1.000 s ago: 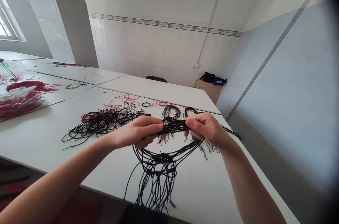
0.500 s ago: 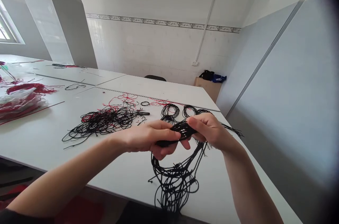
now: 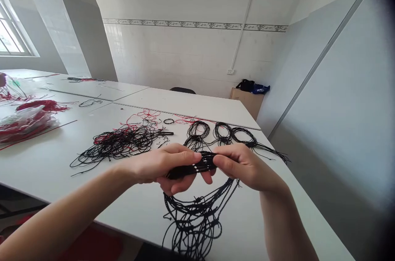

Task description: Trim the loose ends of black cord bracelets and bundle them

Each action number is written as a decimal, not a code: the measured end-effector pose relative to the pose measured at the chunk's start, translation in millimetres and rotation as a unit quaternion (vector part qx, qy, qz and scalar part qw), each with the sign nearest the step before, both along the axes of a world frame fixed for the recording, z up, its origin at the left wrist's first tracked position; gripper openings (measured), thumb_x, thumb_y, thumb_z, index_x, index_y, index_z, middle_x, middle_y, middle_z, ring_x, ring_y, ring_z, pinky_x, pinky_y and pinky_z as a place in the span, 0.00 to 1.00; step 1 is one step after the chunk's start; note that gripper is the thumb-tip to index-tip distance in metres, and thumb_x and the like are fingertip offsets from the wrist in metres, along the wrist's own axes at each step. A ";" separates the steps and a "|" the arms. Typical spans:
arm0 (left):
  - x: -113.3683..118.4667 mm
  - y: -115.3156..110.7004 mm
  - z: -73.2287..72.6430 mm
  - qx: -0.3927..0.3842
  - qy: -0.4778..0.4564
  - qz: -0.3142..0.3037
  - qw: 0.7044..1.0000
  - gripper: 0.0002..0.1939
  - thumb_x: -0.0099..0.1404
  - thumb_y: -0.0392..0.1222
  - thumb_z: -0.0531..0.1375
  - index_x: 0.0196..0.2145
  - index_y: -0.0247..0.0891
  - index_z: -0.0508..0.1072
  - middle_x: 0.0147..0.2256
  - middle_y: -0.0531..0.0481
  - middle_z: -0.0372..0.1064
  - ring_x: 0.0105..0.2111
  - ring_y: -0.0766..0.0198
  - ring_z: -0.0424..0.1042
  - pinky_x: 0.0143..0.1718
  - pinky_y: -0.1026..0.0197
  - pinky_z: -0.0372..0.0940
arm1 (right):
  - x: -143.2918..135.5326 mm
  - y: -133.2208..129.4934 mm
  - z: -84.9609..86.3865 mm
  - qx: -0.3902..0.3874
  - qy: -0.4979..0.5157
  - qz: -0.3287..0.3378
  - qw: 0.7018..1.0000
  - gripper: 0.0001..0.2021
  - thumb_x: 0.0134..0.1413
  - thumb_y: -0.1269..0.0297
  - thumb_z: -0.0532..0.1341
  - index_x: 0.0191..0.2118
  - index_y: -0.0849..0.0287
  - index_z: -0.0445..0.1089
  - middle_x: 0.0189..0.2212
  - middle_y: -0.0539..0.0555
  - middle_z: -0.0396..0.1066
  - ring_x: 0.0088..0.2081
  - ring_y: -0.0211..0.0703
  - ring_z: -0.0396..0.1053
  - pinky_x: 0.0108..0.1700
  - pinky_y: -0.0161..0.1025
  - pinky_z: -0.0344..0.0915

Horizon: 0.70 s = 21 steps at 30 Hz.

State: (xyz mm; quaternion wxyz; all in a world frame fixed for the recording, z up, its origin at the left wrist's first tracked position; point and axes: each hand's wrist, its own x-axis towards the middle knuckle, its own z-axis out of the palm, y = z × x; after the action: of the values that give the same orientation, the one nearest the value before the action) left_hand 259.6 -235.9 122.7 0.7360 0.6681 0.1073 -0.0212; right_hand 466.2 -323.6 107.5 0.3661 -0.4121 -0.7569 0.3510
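Fingers of the left hand (image 3: 173,166) and right hand (image 3: 242,166), pinched closed, grip a black cord bundle (image 3: 206,163) above the white table (image 3: 129,211), strands (image 3: 193,208) hanging toward its near edge. Three black coils (image 3: 224,139) lie near its far right corner; beyond, a tiled wall (image 3: 179,57).

The black cords (image 3: 207,162) look matt and rough, the surface (image 3: 240,224) smooth, the bag (image 3: 27,120) crinkled shiny plastic, the wall tiles (image 3: 173,59) glossy.
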 end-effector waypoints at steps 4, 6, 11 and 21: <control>11.1 1.1 0.9 -0.004 -0.025 0.026 0.999 0.19 0.69 0.51 0.52 0.34 0.32 0.72 0.12 0.62 0.49 0.12 0.75 0.42 0.14 0.68 0.47 | 6.4 -0.4 -3.8 -0.033 0.053 -0.031 0.998 0.19 0.64 0.52 0.54 0.31 0.62 0.70 0.16 0.43 0.47 0.18 0.29 0.43 0.19 0.31 0.44; 14.6 1.7 0.2 -0.012 -0.025 0.034 0.999 0.19 0.68 0.51 0.53 0.33 0.31 0.72 0.13 0.60 0.54 0.11 0.75 0.46 0.14 0.68 0.49 | 7.8 -2.8 -4.9 -0.060 0.082 -0.055 0.993 0.16 0.63 0.51 0.55 0.36 0.61 0.68 0.16 0.42 0.48 0.17 0.29 0.44 0.18 0.30 0.43; 15.6 1.7 -1.3 -0.026 0.005 0.037 0.999 0.18 0.64 0.49 0.58 0.32 0.29 0.74 0.21 0.48 0.69 0.15 0.71 0.63 0.16 0.68 0.55 | 4.5 -7.6 -4.0 -0.055 0.066 -0.076 0.993 0.13 0.62 0.54 0.56 0.36 0.60 0.67 0.16 0.42 0.51 0.17 0.28 0.46 0.18 0.28 0.47; 2.2 -2.3 1.6 0.030 0.007 0.048 0.998 0.17 0.69 0.49 0.54 0.35 0.31 0.72 0.22 0.53 0.66 0.15 0.76 0.49 0.16 0.67 0.44 | -3.0 -0.8 -5.4 -0.072 0.063 -0.067 0.993 0.18 0.63 0.53 0.54 0.29 0.62 0.66 0.17 0.46 0.62 0.16 0.28 0.59 0.17 0.26 0.54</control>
State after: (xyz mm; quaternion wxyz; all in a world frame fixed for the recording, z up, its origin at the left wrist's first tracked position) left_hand 261.8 -238.1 124.3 0.7152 0.6837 0.1446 0.0127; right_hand 463.2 -324.4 102.1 0.4052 -0.4645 -0.6756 0.4047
